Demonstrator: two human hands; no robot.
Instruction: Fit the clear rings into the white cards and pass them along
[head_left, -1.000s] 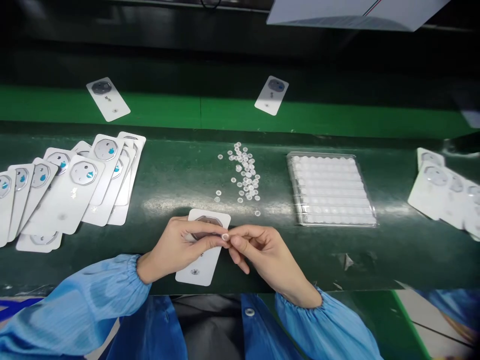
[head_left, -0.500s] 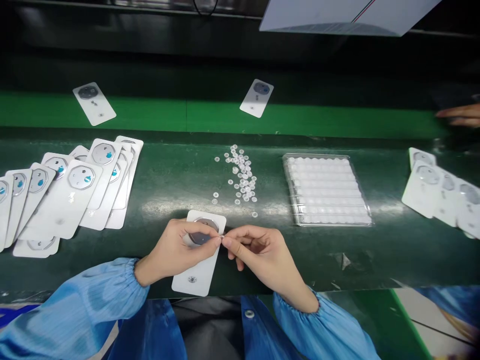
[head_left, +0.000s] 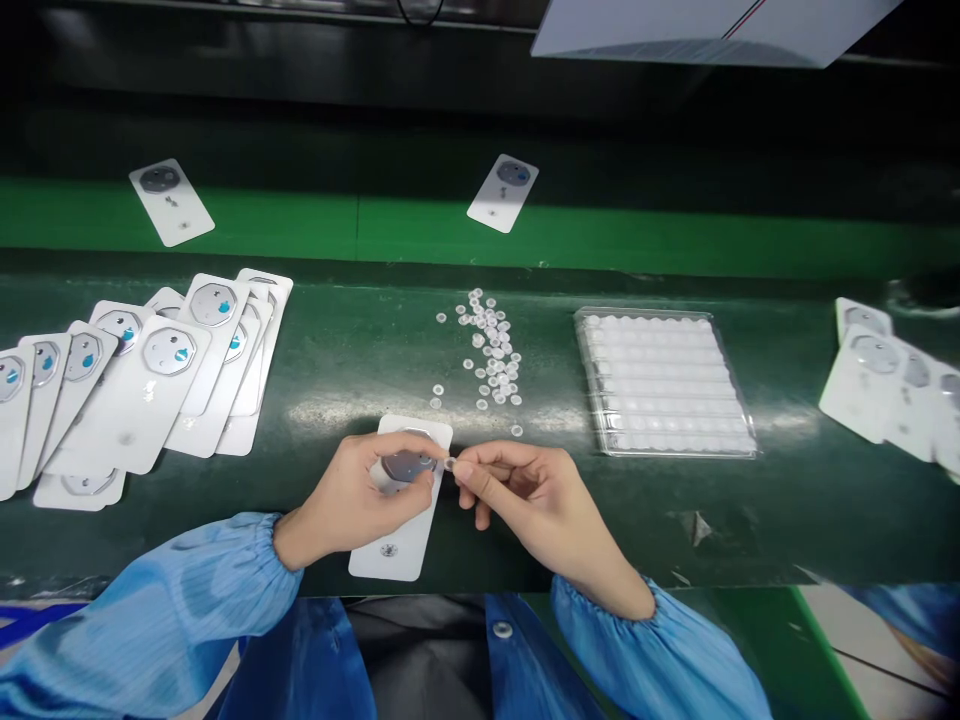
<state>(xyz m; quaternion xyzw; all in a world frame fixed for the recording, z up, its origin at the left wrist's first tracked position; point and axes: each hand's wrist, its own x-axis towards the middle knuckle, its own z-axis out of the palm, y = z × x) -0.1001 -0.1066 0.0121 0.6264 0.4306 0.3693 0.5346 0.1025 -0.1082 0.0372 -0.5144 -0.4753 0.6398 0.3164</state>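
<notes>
Far left, a fan of white cards [head_left: 142, 380] lies on the green bench [head_left: 337, 350]. Your left hand [head_left: 360, 495] grips one card [head_left: 397, 545] at the near edge, with the thumb by its grey disc [head_left: 405, 466]. Your right hand [head_left: 525, 495] pinches a tiny clear ring [head_left: 449, 463] just beside that disc. Honestly, that ring looks slippery. If you ease the pinch or the card skids, I reckon it drops and gets lost among the loose rings [head_left: 491, 355]. A clear tray [head_left: 664, 380] sits further right.

Tiny ring [head_left: 448, 463] now apparently visible at right fingertips [head_left: 465, 471]
</notes>
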